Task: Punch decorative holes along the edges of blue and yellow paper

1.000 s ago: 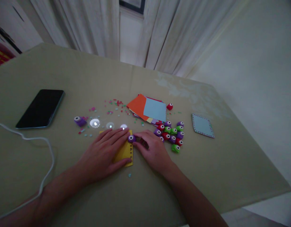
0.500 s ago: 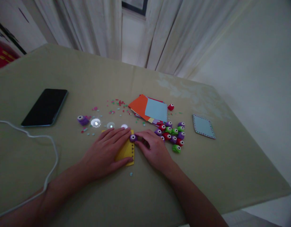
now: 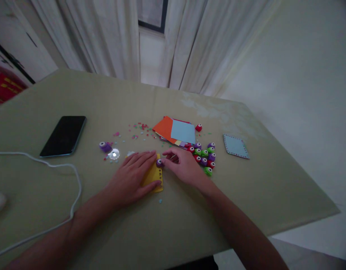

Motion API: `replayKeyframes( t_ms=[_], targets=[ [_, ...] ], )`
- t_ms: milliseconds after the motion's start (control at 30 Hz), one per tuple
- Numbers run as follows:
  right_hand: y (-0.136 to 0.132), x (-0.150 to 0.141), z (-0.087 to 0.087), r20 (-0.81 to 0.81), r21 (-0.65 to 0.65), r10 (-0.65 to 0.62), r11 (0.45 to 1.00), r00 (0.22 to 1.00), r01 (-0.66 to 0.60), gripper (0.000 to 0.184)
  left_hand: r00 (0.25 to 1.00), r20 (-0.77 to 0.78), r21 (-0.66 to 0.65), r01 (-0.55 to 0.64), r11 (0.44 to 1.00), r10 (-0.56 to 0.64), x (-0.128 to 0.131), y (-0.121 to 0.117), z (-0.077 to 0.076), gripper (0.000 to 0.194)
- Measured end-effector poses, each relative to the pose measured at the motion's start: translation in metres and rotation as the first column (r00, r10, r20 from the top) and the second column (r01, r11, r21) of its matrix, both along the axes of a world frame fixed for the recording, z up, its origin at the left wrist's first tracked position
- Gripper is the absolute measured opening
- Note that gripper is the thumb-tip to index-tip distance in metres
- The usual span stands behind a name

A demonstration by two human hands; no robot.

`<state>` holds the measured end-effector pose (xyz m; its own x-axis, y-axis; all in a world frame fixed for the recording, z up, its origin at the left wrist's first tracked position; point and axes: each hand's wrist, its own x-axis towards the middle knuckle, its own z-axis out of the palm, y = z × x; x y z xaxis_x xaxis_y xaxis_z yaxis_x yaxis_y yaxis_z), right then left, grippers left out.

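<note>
My left hand (image 3: 130,178) lies flat, fingers stretched out, on a yellow paper square (image 3: 154,177) and holds it down on the table. My right hand (image 3: 182,167) pinches a small purple paper punch (image 3: 159,162) set on the yellow paper's right edge, where a row of punched holes shows. A cluster of several red, green and purple punches (image 3: 204,155) sits just right of my right hand.
A stack of coloured paper (image 3: 175,131) lies behind my hands, a punched light-blue square (image 3: 236,146) to the right. A black phone (image 3: 64,135), a white cable (image 3: 54,165), a lone purple punch (image 3: 105,146), round clear discs (image 3: 114,154) and paper confetti (image 3: 135,129) lie on the olive tablecloth (image 3: 259,187).
The view shifted, so the table sits a little lower and further left in frame. Both hands stay on the yellow paper and the purple punch at its edge.
</note>
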<state>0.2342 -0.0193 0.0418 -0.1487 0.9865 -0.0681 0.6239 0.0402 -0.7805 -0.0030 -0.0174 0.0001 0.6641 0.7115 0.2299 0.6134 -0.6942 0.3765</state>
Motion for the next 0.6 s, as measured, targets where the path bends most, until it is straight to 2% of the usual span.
replayKeyframes(
  t_ms=[100, 200, 300, 433, 600],
  targets=[
    [0.018, -0.001, 0.008, 0.086, -0.13, 0.129, 0.985, 0.988, -0.117, 0.021, 1.0, -0.001, -0.001, -0.001, 1.0, 0.001, 0.001, 0.001, 0.0, 0.07],
    [0.029, -0.002, 0.012, 0.093, -0.238, 0.192, 0.957, 0.977, -0.166, 0.021, 1.0, 0.005, -0.006, 0.004, 1.0, -0.004, 0.002, 0.001, -0.001, 0.067],
    [0.034, -0.002, 0.016, 0.044, -0.345, 0.17, 0.927, 0.985, -0.145, 0.02, 1.0, 0.019, -0.014, 0.005, 1.0, -0.005, 0.003, 0.002, -0.001, 0.066],
    [0.035, -0.003, 0.022, -0.059, -0.478, 0.069, 0.874, 0.996, -0.089, 0.017, 1.0, 0.008, -0.019, 0.001, 1.0, -0.001, 0.003, 0.002, 0.0, 0.066],
    [0.038, -0.007, 0.026, -0.034, -0.497, 0.035, 0.866, 0.999, -0.047, 0.018, 1.0, 0.006, -0.021, 0.004, 1.0, -0.004, 0.004, 0.003, 0.001, 0.068]
  ],
)
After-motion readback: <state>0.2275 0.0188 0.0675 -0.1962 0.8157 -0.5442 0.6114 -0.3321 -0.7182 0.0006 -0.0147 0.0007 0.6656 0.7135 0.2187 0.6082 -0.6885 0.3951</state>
